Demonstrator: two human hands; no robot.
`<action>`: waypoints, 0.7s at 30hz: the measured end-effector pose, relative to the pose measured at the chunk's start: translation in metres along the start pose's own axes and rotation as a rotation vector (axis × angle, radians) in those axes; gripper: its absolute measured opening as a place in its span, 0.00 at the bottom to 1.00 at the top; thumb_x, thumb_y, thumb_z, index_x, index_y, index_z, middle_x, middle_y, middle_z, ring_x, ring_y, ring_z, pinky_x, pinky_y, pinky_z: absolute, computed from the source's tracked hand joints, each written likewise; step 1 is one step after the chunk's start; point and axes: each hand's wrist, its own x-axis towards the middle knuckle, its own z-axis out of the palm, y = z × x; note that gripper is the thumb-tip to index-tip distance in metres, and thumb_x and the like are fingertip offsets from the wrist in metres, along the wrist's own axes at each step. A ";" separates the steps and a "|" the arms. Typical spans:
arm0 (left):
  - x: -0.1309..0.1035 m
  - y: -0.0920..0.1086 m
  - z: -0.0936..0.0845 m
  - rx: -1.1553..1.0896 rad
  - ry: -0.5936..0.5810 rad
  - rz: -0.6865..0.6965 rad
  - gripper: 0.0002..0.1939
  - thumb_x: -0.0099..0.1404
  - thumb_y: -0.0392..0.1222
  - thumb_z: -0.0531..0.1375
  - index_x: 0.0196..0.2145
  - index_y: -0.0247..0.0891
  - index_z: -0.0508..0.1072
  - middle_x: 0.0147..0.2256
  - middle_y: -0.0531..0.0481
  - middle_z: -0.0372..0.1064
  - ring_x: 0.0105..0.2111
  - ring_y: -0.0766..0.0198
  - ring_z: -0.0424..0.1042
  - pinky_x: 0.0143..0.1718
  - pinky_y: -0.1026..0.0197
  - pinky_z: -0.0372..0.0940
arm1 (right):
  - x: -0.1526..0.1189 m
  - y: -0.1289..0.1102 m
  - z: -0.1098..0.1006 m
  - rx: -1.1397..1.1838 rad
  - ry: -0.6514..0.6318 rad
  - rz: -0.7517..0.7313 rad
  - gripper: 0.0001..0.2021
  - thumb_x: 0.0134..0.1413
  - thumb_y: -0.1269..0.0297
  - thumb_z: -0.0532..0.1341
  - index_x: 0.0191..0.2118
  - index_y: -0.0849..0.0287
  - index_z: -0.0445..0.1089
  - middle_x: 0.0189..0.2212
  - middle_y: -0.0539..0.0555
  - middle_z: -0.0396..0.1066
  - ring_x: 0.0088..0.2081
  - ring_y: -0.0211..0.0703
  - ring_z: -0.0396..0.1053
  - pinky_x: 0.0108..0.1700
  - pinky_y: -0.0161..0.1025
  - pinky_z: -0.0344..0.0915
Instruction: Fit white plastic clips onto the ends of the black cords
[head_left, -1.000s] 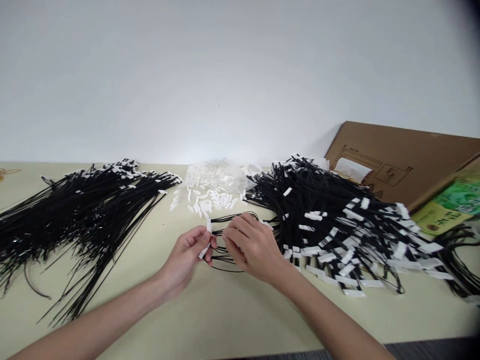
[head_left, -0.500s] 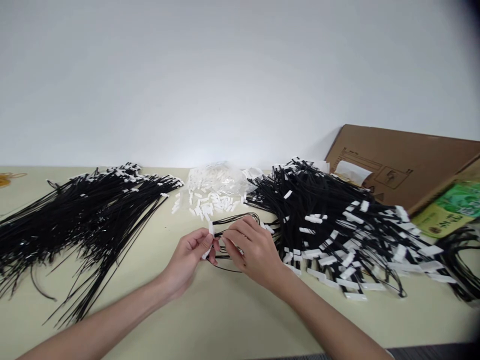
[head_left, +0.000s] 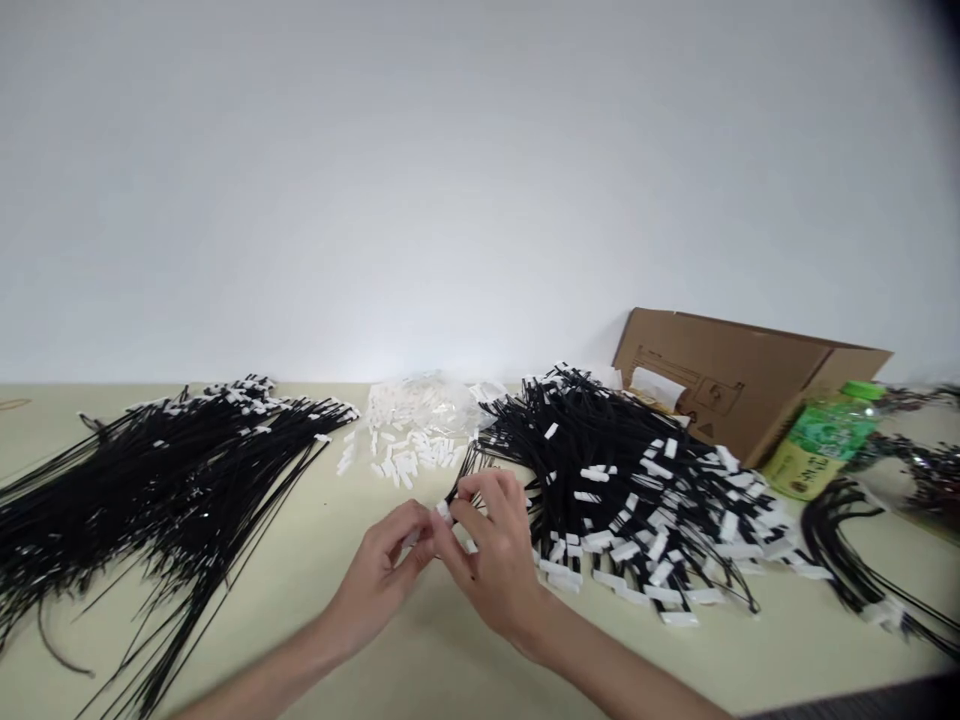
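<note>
1. Fingers of the left hand point(head_left: 382, 580) and right hand point(head_left: 491, 560) pinch together on a small white clip point(head_left: 444, 512) with a black cord point(head_left: 466, 470), low in the middle of the frame.
2. Far left lies a pile of black cords point(head_left: 150, 470) on the table point(head_left: 420, 650).
3. Loose white clips point(head_left: 409, 450) sit above the hands.
4. Right of the hands is a heap of clipped cords point(head_left: 630, 490).
5. Far right stand a cardboard box point(head_left: 742, 380) and a green bottle point(head_left: 821, 440).

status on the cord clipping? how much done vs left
Done: right pile of black cords with white clips. In hand: left hand and right hand pinch a white clip on one cord. Left: a similarly large pile of unclipped cords, with loose clips behind.
</note>
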 end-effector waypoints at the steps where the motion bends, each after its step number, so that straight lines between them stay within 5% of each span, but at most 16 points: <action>1: 0.001 0.000 -0.001 -0.006 0.033 0.018 0.08 0.58 0.44 0.54 0.30 0.37 0.69 0.29 0.50 0.64 0.28 0.65 0.63 0.30 0.64 0.59 | 0.005 0.001 -0.008 0.040 0.014 0.013 0.05 0.52 0.69 0.55 0.27 0.60 0.66 0.31 0.55 0.63 0.36 0.44 0.59 0.37 0.43 0.56; 5: 0.010 -0.006 -0.012 -0.154 0.324 -0.075 0.14 0.56 0.46 0.56 0.39 0.40 0.67 0.34 0.49 0.68 0.29 0.64 0.68 0.33 0.62 0.62 | 0.026 0.017 -0.056 0.341 0.002 0.210 0.08 0.56 0.67 0.52 0.36 0.57 0.68 0.34 0.55 0.67 0.40 0.43 0.62 0.43 0.43 0.58; 8: 0.019 -0.012 -0.020 -0.310 0.458 -0.196 0.17 0.51 0.49 0.59 0.37 0.38 0.68 0.33 0.48 0.70 0.33 0.61 0.70 0.35 0.61 0.64 | 0.043 0.032 -0.094 0.696 0.118 0.491 0.11 0.55 0.62 0.52 0.27 0.59 0.67 0.28 0.52 0.66 0.36 0.42 0.64 0.42 0.42 0.59; 13: 0.029 -0.010 -0.028 -0.502 0.362 -0.365 0.17 0.46 0.46 0.64 0.33 0.34 0.70 0.25 0.50 0.69 0.31 0.62 0.70 0.36 0.62 0.64 | 0.061 0.040 -0.137 1.293 0.300 0.870 0.17 0.47 0.64 0.58 0.15 0.59 0.51 0.13 0.43 0.44 0.17 0.31 0.48 0.24 0.33 0.58; 17: 0.033 -0.002 -0.036 -0.572 0.356 -0.373 0.16 0.43 0.41 0.66 0.31 0.36 0.69 0.24 0.52 0.70 0.32 0.64 0.70 0.35 0.66 0.63 | 0.053 0.044 -0.153 1.358 0.285 1.172 0.22 0.45 0.65 0.60 0.15 0.58 0.42 0.13 0.42 0.38 0.16 0.30 0.40 0.17 0.31 0.51; 21: 0.034 -0.001 -0.037 -0.535 0.274 -0.368 0.15 0.44 0.41 0.66 0.31 0.35 0.70 0.23 0.53 0.69 0.31 0.65 0.69 0.34 0.67 0.62 | 0.039 0.051 -0.164 1.291 0.267 1.172 0.22 0.44 0.66 0.59 0.16 0.58 0.41 0.13 0.42 0.38 0.16 0.30 0.40 0.19 0.32 0.54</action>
